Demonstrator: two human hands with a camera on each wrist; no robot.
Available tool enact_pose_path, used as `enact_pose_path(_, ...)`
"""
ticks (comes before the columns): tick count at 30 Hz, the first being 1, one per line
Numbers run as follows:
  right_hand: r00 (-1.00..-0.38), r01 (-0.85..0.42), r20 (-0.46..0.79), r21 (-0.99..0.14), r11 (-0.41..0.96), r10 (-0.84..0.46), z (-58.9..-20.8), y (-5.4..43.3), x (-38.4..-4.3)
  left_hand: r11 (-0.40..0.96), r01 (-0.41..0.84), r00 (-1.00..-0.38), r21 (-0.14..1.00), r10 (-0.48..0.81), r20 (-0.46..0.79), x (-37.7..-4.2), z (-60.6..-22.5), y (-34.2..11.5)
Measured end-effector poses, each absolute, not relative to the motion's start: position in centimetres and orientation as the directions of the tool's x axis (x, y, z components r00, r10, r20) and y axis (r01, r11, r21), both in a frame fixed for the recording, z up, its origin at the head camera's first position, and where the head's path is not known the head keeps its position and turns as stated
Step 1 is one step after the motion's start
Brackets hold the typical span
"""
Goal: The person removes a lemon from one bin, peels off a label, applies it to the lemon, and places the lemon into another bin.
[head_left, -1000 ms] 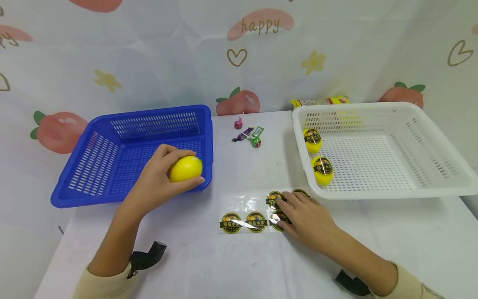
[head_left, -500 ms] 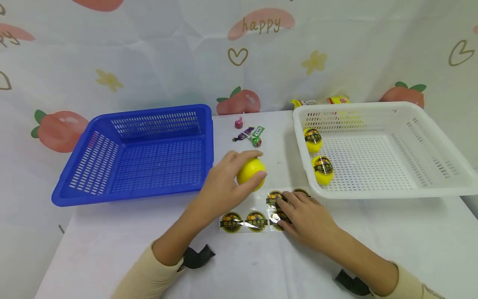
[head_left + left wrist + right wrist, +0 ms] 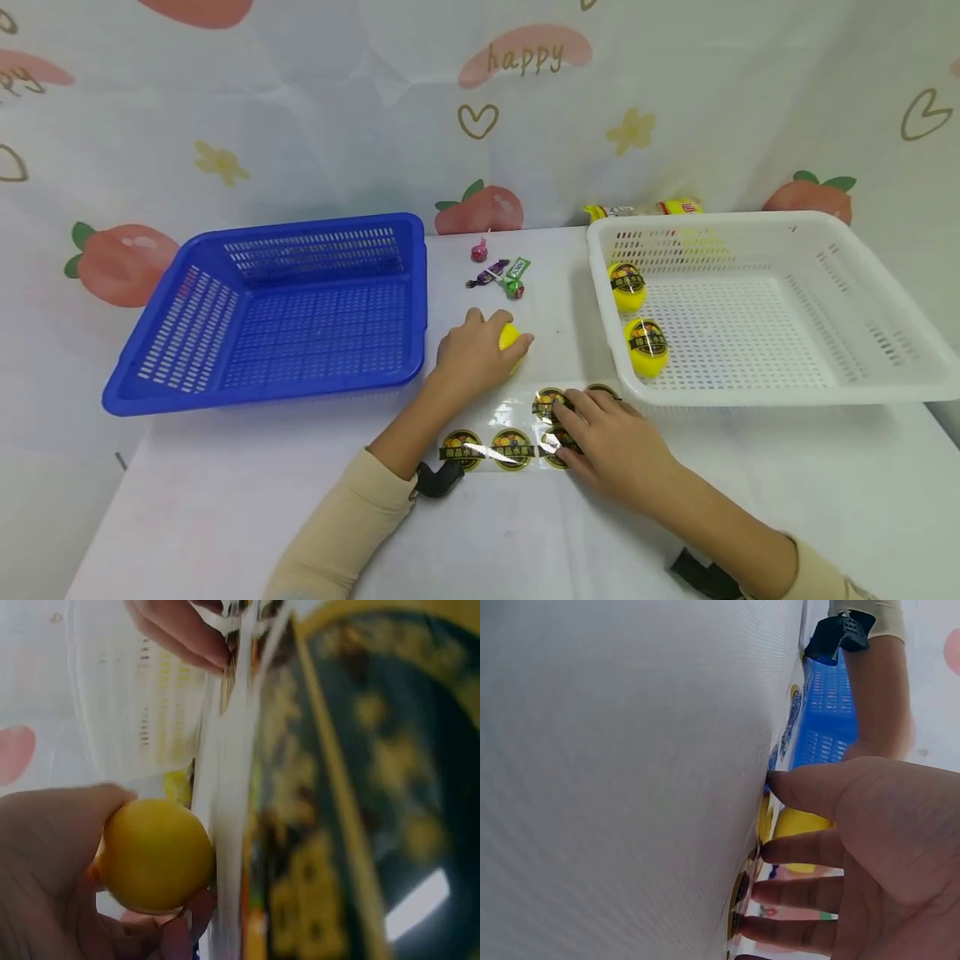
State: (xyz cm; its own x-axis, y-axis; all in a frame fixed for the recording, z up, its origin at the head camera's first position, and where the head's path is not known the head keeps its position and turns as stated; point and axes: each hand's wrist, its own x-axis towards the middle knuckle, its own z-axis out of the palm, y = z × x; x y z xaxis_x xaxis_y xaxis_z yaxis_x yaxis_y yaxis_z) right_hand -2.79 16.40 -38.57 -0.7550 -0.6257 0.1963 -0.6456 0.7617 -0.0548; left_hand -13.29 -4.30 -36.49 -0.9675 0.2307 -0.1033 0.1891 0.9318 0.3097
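My left hand [image 3: 471, 354] grips a plain yellow lemon [image 3: 508, 337], low at the back edge of the clear sticker sheet [image 3: 480, 417]. In the left wrist view the thumb and fingers curl round the lemon [image 3: 157, 855], which seems to touch the surface. Round black-and-gold stickers [image 3: 512, 450] dot the sheet. Across its right part lies my right hand [image 3: 618, 454], fingertips resting on the stickers. The right wrist view shows these fingers [image 3: 802, 892] stretched out and spread. Part of the sheet is hidden under that hand.
A blue basket [image 3: 112, 396] stands at the left. The white basket [image 3: 750, 392] at the right holds two lemons [image 3: 647, 348] with stickers on them. Wrapped candies and lollipops [image 3: 513, 287] lie behind the sheet. Yellow packets [image 3: 678, 206] lie behind the white basket.
My left hand has carried the lemon from the blue basket rightward to the sheet, then turned and lowered it. My right hand has stayed in place on the stickers.
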Motion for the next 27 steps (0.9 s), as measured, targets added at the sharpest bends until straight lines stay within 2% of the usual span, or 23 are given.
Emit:
enact_pose_path(18, -0.755, -0.648, 0.181, -0.056, 0.76, -0.63, -38.6, 16.5, -2.9, 0.894, 0.217, -0.946, 0.392, 0.292, -0.14, -12.8, -36.1, -5.6)
enact_pose_path(24, -0.753, -0.65, 0.195, -0.068, 0.757, -0.629, -38.7, 16.5, -2.8, 0.884, 0.212, -0.955, 0.416, 0.278, -0.103, -11.8, -35.8, -6.0)
enact_pose_path(27, -0.758, -0.647, 0.183, -0.091, 0.757, -0.626, -38.6, 16.5, -2.8, 0.878, 0.253, -0.955, 0.407, 0.294, -0.042, -10.4, -35.2, -5.7)
